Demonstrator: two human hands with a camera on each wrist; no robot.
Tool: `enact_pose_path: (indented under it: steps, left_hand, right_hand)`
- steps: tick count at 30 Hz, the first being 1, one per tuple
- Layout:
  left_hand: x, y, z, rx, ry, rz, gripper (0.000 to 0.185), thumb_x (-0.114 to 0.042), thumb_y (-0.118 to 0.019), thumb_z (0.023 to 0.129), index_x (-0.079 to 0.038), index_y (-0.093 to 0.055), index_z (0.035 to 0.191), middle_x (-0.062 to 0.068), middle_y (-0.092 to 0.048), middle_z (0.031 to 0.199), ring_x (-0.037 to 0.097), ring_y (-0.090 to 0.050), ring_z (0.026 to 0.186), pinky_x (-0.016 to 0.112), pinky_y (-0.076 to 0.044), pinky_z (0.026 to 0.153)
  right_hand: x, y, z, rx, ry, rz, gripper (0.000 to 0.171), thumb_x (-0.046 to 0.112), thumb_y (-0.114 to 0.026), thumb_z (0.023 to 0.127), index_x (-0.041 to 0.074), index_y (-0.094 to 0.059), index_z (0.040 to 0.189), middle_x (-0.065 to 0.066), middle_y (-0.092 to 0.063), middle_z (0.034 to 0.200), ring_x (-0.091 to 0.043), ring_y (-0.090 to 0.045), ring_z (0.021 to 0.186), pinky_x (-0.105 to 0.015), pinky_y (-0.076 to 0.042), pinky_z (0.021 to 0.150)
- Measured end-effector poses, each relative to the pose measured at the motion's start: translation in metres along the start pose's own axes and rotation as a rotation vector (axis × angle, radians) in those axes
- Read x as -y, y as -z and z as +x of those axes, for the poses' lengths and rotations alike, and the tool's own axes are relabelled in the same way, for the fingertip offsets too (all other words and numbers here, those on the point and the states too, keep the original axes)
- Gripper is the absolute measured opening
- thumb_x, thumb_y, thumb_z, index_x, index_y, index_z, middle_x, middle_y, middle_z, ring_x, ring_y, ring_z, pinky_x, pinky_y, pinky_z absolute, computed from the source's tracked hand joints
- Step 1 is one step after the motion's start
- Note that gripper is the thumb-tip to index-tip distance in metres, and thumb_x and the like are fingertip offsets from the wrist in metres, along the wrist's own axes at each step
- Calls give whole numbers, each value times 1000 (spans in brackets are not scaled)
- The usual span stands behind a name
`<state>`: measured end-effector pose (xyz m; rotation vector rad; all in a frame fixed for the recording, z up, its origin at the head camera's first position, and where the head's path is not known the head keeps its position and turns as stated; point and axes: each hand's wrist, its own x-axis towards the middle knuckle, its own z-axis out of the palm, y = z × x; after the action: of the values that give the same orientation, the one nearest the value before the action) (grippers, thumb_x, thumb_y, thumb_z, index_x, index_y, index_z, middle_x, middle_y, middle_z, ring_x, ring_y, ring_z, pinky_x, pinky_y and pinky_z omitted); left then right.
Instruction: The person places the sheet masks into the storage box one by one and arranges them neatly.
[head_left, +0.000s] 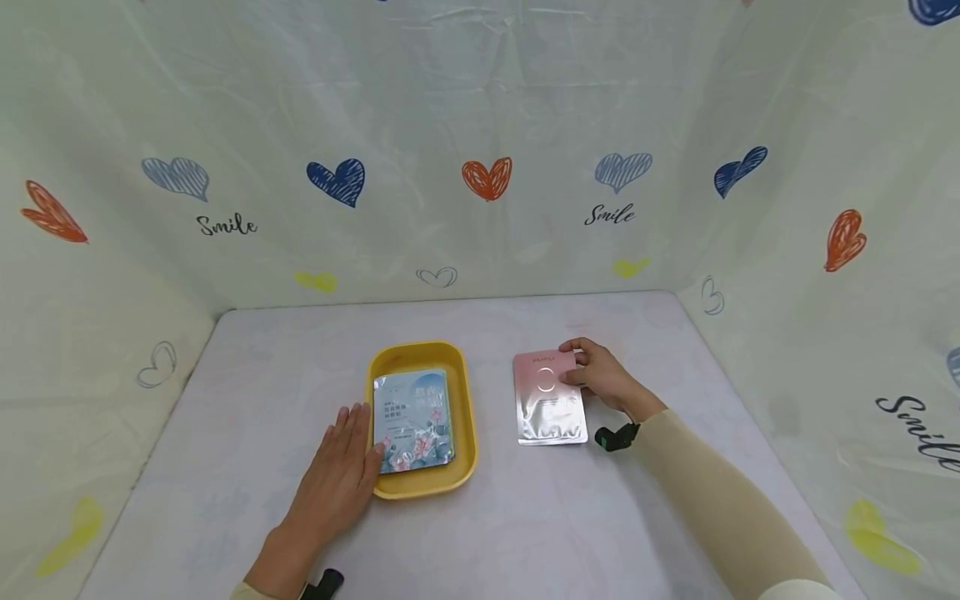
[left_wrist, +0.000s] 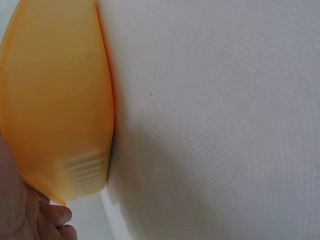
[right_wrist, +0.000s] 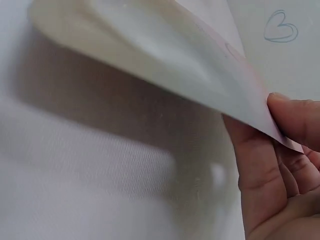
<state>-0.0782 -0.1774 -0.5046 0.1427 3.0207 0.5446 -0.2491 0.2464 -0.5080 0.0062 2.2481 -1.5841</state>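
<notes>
Head view, your left hand: your left hand [head_left: 339, 475] lies flat on the table [head_left: 225, 433] with the fingers straight and together, fingertips against the left wall of the yellow tray [head_left: 465, 417]; it holds nothing.
Head view, the tray: the yellow tray sits near the middle of the table, and a blue packet [head_left: 412, 419] with pale flowers printed at its near end lies flat inside it.
Head view, your right hand: your right hand [head_left: 603, 377] pinches the far right corner of the pink packet [head_left: 547, 400], thumb on top and fingers curled at the edge.
Head view, the pink packet: it is just to the right of the tray, apart from it, with its long side running away from you.
Head view, the surroundings: a pale cloth with coloured hearts and the word "Smile" stands behind and to both sides of the table.
Left wrist view, the tray: you see the outer wall of the yellow tray [left_wrist: 55, 100] close up, resting on the white table cloth [left_wrist: 215, 115].
Left wrist view, your fingers: fingertips [left_wrist: 55, 215] show at the lower left, right at the tray's bottom edge.
Right wrist view, the packet: the pale underside of the pink packet [right_wrist: 150, 55] is raised off the table and casts a shadow below it.
Right wrist view, your grip: your fingers [right_wrist: 255, 170] are under the packet's corner and your thumb [right_wrist: 295, 115] presses on its edge from above.
</notes>
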Motion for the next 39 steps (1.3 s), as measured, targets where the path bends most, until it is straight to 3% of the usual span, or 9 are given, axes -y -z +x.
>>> enact_pose_path:
  steps: [13, 26, 39]
  left_hand:
    - [0, -1, 0, -2, 6, 2, 73, -36, -44, 113, 4, -15, 167, 26, -18, 173, 45, -11, 162, 63, -17, 130]
    - [0, -1, -1, -13, 1, -23, 72, -38, -42, 113, 3, -16, 167, 26, -19, 174, 43, -10, 163, 63, -17, 130]
    - [-3, -3, -1, -52, -13, -28, 71, -35, -44, 113, 5, -19, 166, 27, -21, 173, 44, -13, 162, 63, -18, 130]
  right_hand:
    - [15, -3, -1, -33, 46, 144, 56, -5, -67, 98, 5, -43, 148, -21, -62, 138, -20, -71, 92, -34, -65, 72]
    - [42, -7, -5, -26, 99, 211, 58, -5, -67, 98, 2, -41, 149, -19, -62, 135, -19, -71, 88, -31, -63, 67]
    - [69, -37, -6, 36, 114, 310, 54, -6, -67, 99, 5, -43, 147, -14, -64, 131, -21, -73, 90, -33, -65, 68]
